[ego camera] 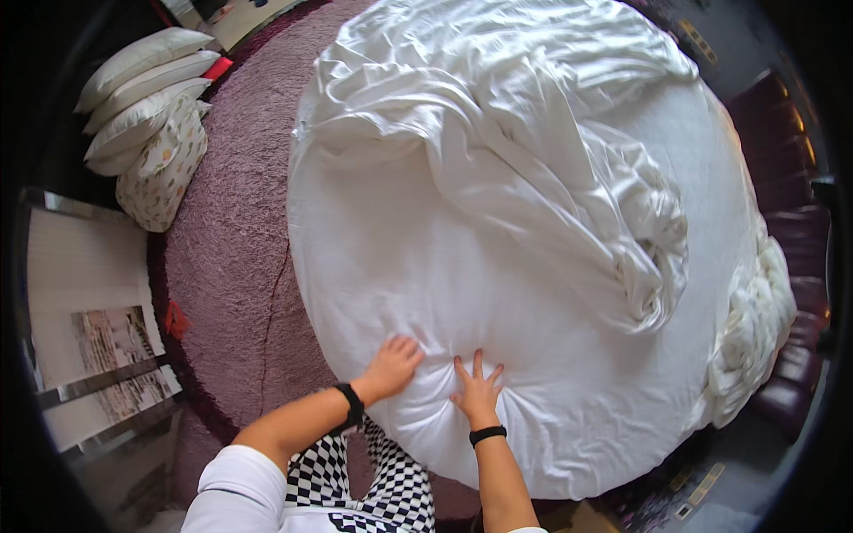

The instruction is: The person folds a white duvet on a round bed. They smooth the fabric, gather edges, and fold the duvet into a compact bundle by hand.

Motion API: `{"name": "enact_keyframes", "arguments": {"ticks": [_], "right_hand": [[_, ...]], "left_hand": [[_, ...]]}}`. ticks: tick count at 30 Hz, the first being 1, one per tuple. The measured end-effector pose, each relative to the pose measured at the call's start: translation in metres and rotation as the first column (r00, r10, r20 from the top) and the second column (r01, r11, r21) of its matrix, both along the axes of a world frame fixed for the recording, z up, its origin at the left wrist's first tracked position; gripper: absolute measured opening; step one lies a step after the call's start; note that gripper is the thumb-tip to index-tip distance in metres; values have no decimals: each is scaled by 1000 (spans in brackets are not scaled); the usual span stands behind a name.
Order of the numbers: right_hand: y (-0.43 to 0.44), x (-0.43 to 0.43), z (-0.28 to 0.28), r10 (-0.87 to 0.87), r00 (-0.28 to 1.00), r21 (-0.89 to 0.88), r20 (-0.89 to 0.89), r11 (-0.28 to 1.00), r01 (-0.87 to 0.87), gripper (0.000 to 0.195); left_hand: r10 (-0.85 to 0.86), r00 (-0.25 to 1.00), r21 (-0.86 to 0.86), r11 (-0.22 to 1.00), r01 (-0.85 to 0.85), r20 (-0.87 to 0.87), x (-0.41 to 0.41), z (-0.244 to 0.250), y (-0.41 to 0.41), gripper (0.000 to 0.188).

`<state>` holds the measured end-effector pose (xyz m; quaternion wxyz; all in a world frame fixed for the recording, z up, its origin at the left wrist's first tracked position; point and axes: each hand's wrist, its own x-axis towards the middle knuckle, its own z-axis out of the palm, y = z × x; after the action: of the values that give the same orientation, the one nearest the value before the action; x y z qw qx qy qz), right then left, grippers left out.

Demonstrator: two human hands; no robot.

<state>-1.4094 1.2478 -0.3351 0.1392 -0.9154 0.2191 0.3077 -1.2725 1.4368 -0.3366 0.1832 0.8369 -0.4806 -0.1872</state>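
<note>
A round bed covered with a white sheet [566,393] lies before me. My right hand [478,398] presses flat on the sheet near its close edge, with fingers spread and folds fanning out around it. To its left, my left hand [392,366] is at the sheet too. Its fingers are blurred, and whether they pinch any cloth is unclear. A loose, silky white cover [493,146] lies bunched over the far half of the bed, and one twisted end reaches toward the right side.
Stacked white pillows [146,73] and a patterned pillow [166,166] stand at the far left. A mauve rug [226,220] borders the bed. A glossy panelled cabinet [86,293] is on the left. Rumpled white bedding [753,340] rests by a dark purple padded headboard [793,233].
</note>
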Motion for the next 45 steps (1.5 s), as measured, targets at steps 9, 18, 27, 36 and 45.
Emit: {"name": "enact_keyframes", "arguments": {"ticks": [9,18,27,36,45], "right_hand": [[-14,2,18,-109,985,79,132,992,99,67],[-109,174,3,93,663,-423,742,833,356,38],[-158,230,-7,92,583,-282,807,928,243,15],[-91,113,35,-40,735,-7,677,998,61,20],[-64,57,72,-297,752,298,588,944,140,33]], "left_hand": [[-225,971,303,933,193,76,46,20,-63,74],[43,946,-188,982,20,322,198,-2,-119,44],[77,871,-144,990,-7,485,307,0,-138,31],[-176,931,-212,944,252,320,248,7,-83,12],[-337,937,134,928,347,-90,145,48,-17,25]]}}
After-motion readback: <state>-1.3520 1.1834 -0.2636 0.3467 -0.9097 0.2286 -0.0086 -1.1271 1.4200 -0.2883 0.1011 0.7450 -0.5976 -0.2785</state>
